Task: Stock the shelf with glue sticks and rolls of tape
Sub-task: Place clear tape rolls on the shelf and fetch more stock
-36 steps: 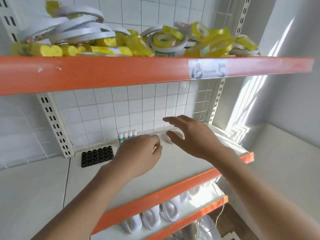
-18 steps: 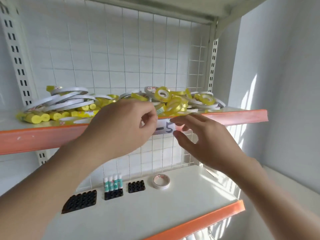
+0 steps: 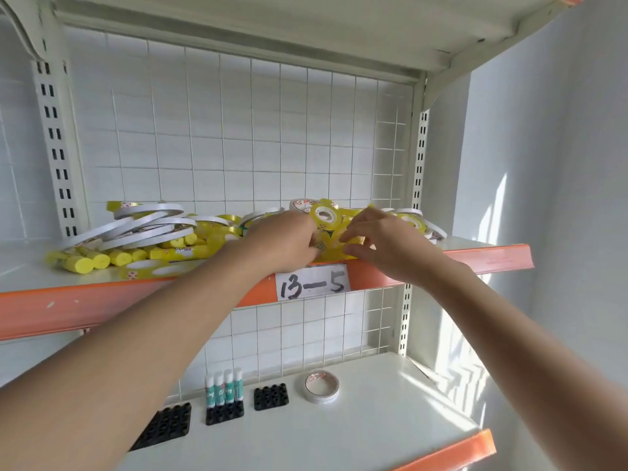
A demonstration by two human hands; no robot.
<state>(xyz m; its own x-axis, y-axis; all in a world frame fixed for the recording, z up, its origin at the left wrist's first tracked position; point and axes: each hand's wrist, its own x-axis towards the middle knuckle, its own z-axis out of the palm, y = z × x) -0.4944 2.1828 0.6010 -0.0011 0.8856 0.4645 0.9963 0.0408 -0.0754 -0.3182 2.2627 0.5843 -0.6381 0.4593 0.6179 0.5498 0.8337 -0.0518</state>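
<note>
Head view, yellow tape pack [image 3: 334, 246] between left hand [image 3: 282, 243], right hand [image 3: 384, 246], seemingly gripped.

In front of me, a white wire grid panel [image 3: 238, 137] backs the bay between slotted uprights [image 3: 56, 147]. A handwritten label "13—5" [image 3: 312, 282] sits on the orange edge strip [image 3: 68, 311]. Sunlight patches fall on the pale wall [image 3: 543, 198] to my right.

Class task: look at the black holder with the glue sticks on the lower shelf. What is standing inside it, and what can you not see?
Four white-capped glue sticks stand upright in the black holder, along its back row. Its front holes look empty. The sticks' bottoms are hidden inside the holder.
</note>
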